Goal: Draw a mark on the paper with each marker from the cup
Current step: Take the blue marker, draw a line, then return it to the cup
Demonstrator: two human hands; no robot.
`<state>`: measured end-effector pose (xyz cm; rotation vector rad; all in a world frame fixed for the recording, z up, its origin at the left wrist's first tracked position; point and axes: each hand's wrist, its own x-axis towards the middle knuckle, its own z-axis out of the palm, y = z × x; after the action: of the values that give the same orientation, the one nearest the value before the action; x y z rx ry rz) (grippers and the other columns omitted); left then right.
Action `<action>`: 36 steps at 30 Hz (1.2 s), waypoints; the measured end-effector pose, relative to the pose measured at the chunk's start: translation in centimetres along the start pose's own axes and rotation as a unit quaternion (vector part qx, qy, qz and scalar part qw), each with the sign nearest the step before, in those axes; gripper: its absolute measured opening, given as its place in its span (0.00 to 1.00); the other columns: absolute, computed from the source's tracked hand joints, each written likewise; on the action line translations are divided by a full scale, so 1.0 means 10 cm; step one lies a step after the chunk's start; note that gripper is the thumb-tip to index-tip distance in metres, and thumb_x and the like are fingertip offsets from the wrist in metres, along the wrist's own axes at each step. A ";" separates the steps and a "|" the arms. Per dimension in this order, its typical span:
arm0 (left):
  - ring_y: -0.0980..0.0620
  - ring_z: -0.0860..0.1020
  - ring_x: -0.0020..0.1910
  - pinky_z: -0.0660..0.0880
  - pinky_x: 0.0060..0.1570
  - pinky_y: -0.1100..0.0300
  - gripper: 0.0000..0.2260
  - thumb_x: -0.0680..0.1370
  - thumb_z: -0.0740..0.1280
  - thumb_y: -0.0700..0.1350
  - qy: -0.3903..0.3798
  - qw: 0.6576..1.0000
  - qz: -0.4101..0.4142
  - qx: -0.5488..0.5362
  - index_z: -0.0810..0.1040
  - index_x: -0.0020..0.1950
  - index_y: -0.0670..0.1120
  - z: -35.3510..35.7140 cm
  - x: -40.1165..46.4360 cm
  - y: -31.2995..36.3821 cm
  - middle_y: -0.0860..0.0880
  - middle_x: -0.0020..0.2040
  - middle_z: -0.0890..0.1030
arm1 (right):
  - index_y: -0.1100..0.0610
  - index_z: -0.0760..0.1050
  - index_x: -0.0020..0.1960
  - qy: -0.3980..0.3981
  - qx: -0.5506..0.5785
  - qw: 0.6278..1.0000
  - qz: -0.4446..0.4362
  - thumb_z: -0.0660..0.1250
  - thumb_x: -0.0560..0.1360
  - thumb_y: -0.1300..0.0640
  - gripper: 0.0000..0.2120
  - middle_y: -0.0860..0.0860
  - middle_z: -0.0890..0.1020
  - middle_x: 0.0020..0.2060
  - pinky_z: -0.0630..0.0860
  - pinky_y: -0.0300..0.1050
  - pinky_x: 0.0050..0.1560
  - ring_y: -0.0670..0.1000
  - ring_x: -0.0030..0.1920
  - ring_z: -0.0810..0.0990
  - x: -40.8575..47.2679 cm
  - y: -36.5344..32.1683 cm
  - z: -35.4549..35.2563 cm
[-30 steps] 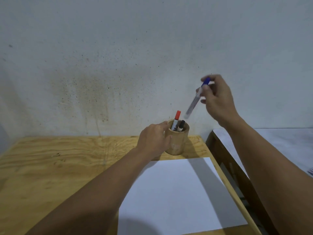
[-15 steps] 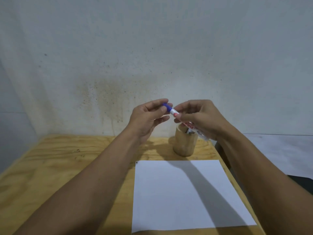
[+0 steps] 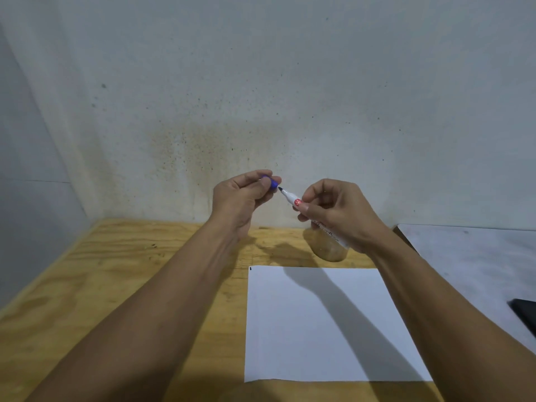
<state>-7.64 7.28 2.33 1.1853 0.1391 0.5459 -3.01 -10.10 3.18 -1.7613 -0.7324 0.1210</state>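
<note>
A plywood table (image 3: 116, 271) with a pale yellow grain and a few small dark knots fills the lower left and middle of the view. Its far edge meets a grey-white wall (image 3: 290, 68), which is peppered with small dark specks and carries a wide brownish stain (image 3: 208, 152) just above that edge. Beside the table's right edge stands a second surface (image 3: 470, 256), pale grey with a dark rim, apart from the plywood by a narrow gap. At that surface's right edge lies a dark flat object (image 3: 526, 313), cut off by the frame.
</note>
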 end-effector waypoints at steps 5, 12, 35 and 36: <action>0.57 0.80 0.33 0.78 0.38 0.65 0.02 0.69 0.74 0.40 0.076 0.985 0.043 0.148 0.82 0.40 0.44 -0.23 0.07 -0.04 0.50 0.32 0.84 | 0.62 0.79 0.48 -0.020 0.071 0.997 0.021 0.63 0.79 0.67 0.06 0.63 0.84 0.45 0.79 0.43 0.33 0.52 0.39 0.83 -0.04 0.06 -0.02; 0.48 0.81 0.39 0.79 0.35 0.63 0.04 0.69 0.74 0.36 0.075 0.927 -0.002 0.369 0.83 0.42 0.41 -0.70 0.00 -0.47 0.45 0.38 0.82 | 0.63 0.80 0.57 -0.076 0.268 0.952 0.123 0.56 0.78 0.76 0.18 0.63 0.83 0.48 0.83 0.43 0.38 0.52 0.42 0.85 -0.05 0.24 0.07; 0.52 0.73 0.48 0.71 0.48 0.59 0.12 0.67 0.75 0.51 -0.048 0.809 0.115 0.574 0.84 0.46 0.47 -0.94 -0.60 -0.93 0.51 0.44 0.81 | 0.70 0.76 0.46 0.038 0.200 0.965 0.165 0.67 0.69 0.79 0.09 0.60 0.75 0.33 0.77 0.39 0.27 0.48 0.27 0.78 -0.14 0.79 1.00; 0.51 0.72 0.49 0.72 0.49 0.55 0.13 0.66 0.76 0.52 -0.049 0.807 0.115 0.578 0.85 0.47 0.48 -0.94 -0.59 -0.93 0.51 0.44 0.81 | 0.69 0.75 0.46 0.038 0.220 0.960 0.169 0.67 0.69 0.79 0.09 0.60 0.75 0.34 0.77 0.40 0.28 0.51 0.29 0.77 -0.14 0.82 1.02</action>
<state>-13.29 9.95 -10.73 2.4538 0.2573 0.6168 -5.26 -3.43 -7.95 -1.4355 -0.3081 0.4144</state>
